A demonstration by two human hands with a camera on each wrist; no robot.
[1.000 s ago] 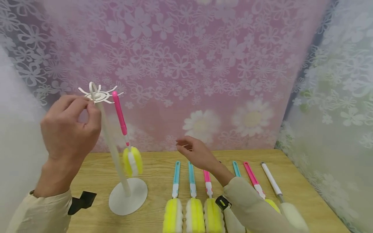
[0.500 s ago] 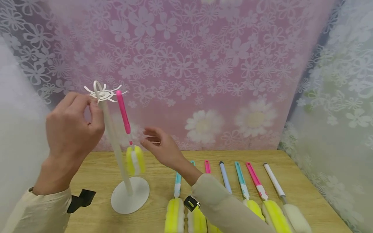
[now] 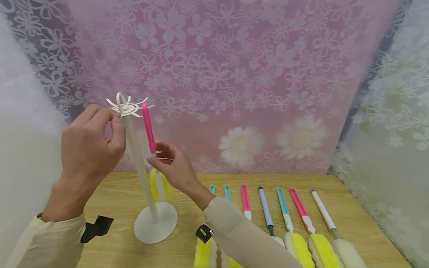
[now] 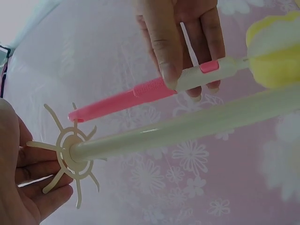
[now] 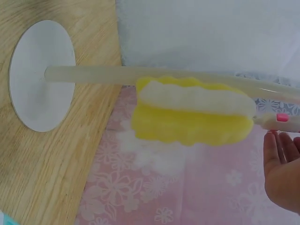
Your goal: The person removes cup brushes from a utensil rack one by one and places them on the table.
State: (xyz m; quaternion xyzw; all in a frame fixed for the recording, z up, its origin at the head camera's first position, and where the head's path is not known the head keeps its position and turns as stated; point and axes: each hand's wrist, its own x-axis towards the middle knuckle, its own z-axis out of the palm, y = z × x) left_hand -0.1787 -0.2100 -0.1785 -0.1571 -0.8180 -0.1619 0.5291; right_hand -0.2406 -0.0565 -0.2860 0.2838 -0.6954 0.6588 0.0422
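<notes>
A white stand (image 3: 142,175) rises from a round base, with a ring of curved hooks (image 4: 77,190) at its top. My left hand (image 3: 92,145) pinches the edge of that hook ring. From one hook hangs a sponge cup brush (image 3: 148,128) with a pink and white handle and a yellow and white sponge head (image 5: 192,112). My right hand (image 3: 177,167) is at the lower handle, thumb (image 4: 168,70) in front and fingers behind. In the right wrist view the fingertips meet the handle's underside, and the sponge head hangs beside the pole.
Several more sponge brushes lie in a row on the wooden table (image 3: 114,201), among them a pink-handled one (image 3: 301,208), a lilac one (image 3: 264,204) and a white one (image 3: 322,208). A flowered cloth (image 3: 234,74) hangs behind.
My right hand has moved left from above the row of brushes to the hanging brush and now holds its handle. My left hand stays on the hook ring; the view has shifted slightly.
</notes>
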